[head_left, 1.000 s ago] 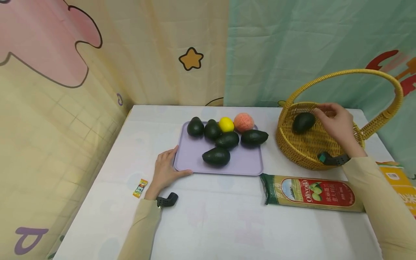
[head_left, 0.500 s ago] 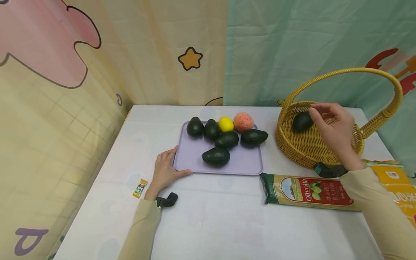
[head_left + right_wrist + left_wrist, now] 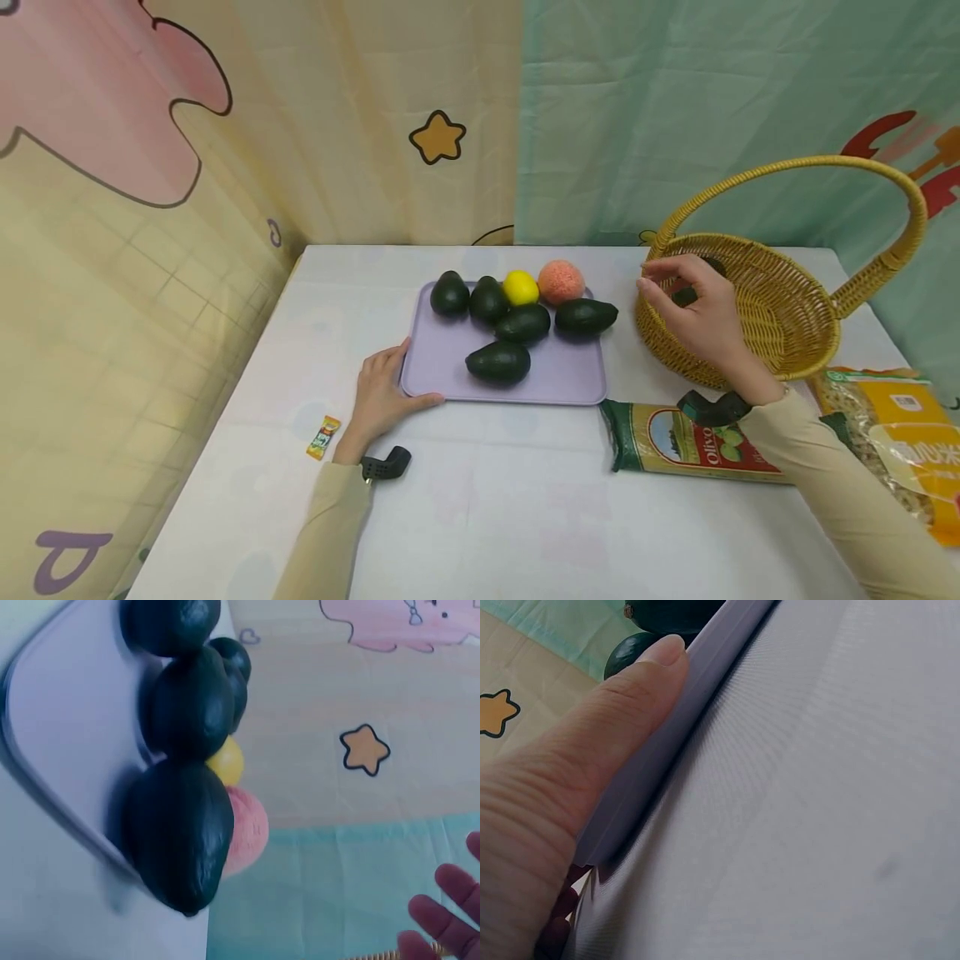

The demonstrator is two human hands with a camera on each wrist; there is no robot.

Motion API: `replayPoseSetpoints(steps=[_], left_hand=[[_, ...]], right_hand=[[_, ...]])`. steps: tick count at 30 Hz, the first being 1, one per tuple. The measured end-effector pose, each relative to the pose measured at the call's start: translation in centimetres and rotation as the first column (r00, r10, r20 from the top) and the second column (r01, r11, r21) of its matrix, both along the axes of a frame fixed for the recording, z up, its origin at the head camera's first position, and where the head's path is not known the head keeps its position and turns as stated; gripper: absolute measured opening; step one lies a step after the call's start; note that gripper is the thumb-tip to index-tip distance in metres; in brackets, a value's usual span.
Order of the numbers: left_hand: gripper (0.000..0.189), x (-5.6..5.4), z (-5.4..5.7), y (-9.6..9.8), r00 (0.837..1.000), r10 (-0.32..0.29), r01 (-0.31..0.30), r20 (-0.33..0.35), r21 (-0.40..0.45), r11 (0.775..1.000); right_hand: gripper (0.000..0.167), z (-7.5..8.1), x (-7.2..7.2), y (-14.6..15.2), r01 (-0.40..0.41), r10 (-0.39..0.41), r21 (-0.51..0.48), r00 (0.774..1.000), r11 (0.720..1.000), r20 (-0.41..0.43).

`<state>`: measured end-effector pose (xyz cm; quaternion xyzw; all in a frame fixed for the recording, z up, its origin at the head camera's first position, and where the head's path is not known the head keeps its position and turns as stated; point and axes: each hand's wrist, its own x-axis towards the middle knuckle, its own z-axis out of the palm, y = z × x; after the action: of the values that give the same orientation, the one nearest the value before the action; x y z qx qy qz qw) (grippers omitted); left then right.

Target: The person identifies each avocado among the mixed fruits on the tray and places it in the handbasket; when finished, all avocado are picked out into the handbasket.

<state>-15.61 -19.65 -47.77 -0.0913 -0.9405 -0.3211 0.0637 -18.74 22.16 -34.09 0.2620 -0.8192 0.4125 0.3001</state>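
My left hand (image 3: 381, 397) lies around the near left corner of a lilac tray (image 3: 442, 371), thumb along the front rim and fingers along the left side. In the left wrist view the thumb (image 3: 622, 712) touches the rim. Several dark green avocados (image 3: 498, 362) rest on the tray with a yellow ball-like fruit (image 3: 521, 287) and a rough pink-orange ball (image 3: 561, 282). My right hand (image 3: 701, 312), holding nothing, is above the left side of a wicker basket (image 3: 780, 358). Partly hidden behind it, an avocado (image 3: 711, 265) lies in the basket.
A pasta pack (image 3: 678, 442) lies in front of the basket, partly under the right forearm. At the right edge is an orange-and-clear food bag (image 3: 900, 425). A small wrapped candy (image 3: 323, 437) lies left of my left hand. The tall basket handle (image 3: 795, 167) arches over the basket.
My right hand has drawn away from the avocado in the basket and moved left, toward the tray. The left hand and the tray have stayed in place.
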Motion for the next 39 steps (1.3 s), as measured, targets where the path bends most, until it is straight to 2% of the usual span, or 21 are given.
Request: replayPoseSetpoints(steps=[3, 10, 13, 19, 24, 32, 39], left_hand=[[0.109, 0.0, 0.0, 0.0, 1.0, 0.002, -0.002, 0.001, 0.001, 1.0], [0.108, 0.0, -0.1, 0.0, 1.0, 0.002, -0.002, 0.003, 0.001, 1.0], [0.108, 0.0, -0.1, 0.0, 1.0, 0.003, -0.003, 0.005, 0.003, 1.0], [0.109, 0.0, -0.1, -0.1, 1.0, 0.004, -0.004, 0.005, 0.007, 1.0], [0.109, -0.1, -0.2, -0.1, 1.0, 0.003, -0.003, 0.006, 0.008, 1.0], [0.109, -0.1, -0.3, -0.1, 1.0, 0.004, -0.004, 0.01, 0.015, 1.0], [0.109, -0.1, -0.3, -0.1, 1.0, 0.003, -0.003, 0.007, 0.007, 1.0]], right_hand=[[0.03, -1.4, -1.0, -0.3, -0.012, 0.01, 0.035, 0.998, 0.999, 0.061], [0.035, -2.9, -1.8, -1.9, -0.027, 0.003, 0.105, 0.975, 0.994, 0.224], [0.04, -3.3, -2.0, -2.6, -0.046, 0.006, 0.125, 0.953, 0.991, 0.301], [0.054, -4.0, -2.5, -3.5, -0.087, 0.014, 0.144, 0.896, 0.986, 0.443], [0.06, -4.8, -2.9, -3.8, -0.081, -0.023, 0.193, 0.874, 0.978, 0.485], [0.06, -6.1, -3.3, -4.0, -0.048, -0.086, 0.233, 0.84, 0.971, 0.535], [0.062, -6.9, -3.7, -3.8, -0.027, -0.112, 0.239, 0.829, 0.971, 0.548]])
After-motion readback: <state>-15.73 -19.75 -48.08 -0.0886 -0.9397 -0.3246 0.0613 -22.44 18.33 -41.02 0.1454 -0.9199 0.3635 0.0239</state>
